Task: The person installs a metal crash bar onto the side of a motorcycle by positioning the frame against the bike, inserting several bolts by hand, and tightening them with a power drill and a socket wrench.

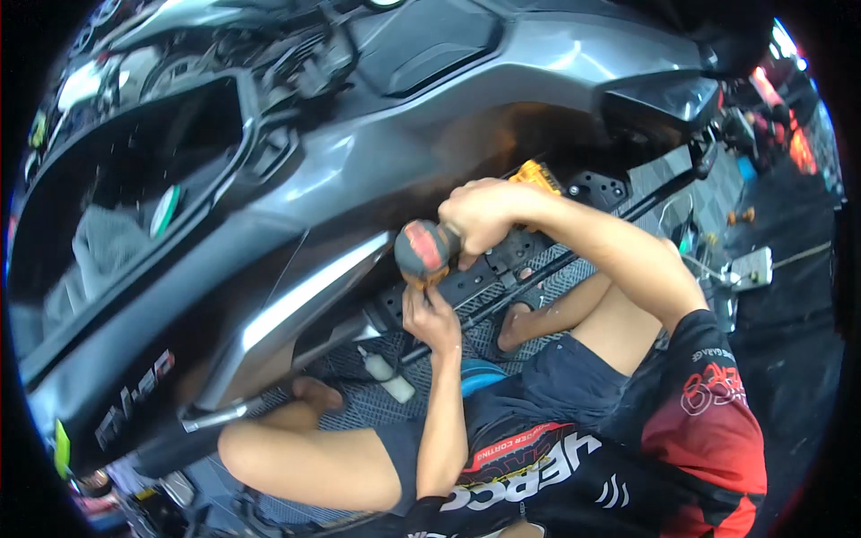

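Note:
A cordless drill (423,247) with a dark grey and red rear end and a yellow battery (536,176) is held against the lower side of a dark grey scooter (359,161). My right hand (482,215) is wrapped round its handle. Close under the drill's front end is my left hand (432,318), its fingers pinched together. What they pinch is hidden behind the drill body. Beside the hands runs a black slotted footboard section (475,278) with a long black bar (538,289) along it.
A clear squeeze bottle (387,375) lies on the textured mat between my legs. The scooter's open storage bay (134,197) at the left holds a grey cloth (106,242). A white power strip (752,269) with cables lies at the right, near a small orange-brown object (741,216).

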Action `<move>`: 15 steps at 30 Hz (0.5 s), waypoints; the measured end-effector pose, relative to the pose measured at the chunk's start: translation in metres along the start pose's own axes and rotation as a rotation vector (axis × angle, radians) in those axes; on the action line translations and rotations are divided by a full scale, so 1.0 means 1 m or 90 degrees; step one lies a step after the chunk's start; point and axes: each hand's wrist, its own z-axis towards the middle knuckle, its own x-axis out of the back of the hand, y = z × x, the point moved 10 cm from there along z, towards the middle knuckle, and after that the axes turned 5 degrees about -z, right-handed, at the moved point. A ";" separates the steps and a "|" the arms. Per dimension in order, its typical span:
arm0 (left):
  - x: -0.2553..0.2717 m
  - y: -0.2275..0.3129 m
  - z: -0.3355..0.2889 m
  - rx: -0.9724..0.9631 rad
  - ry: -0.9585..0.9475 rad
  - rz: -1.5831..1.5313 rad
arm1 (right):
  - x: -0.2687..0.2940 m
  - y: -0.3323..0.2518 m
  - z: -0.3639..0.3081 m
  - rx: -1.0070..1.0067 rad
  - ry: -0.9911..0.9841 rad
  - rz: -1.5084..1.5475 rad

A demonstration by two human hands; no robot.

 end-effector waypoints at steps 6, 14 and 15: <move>-0.007 0.017 0.009 -0.045 -0.032 0.000 | 0.000 0.025 -0.031 -0.068 0.135 0.080; -0.020 0.020 0.015 -0.075 -0.095 -0.005 | -0.040 0.043 -0.042 -0.129 0.066 0.411; -0.020 0.026 0.014 -0.104 -0.095 0.018 | -0.038 0.044 -0.045 -0.127 0.051 0.399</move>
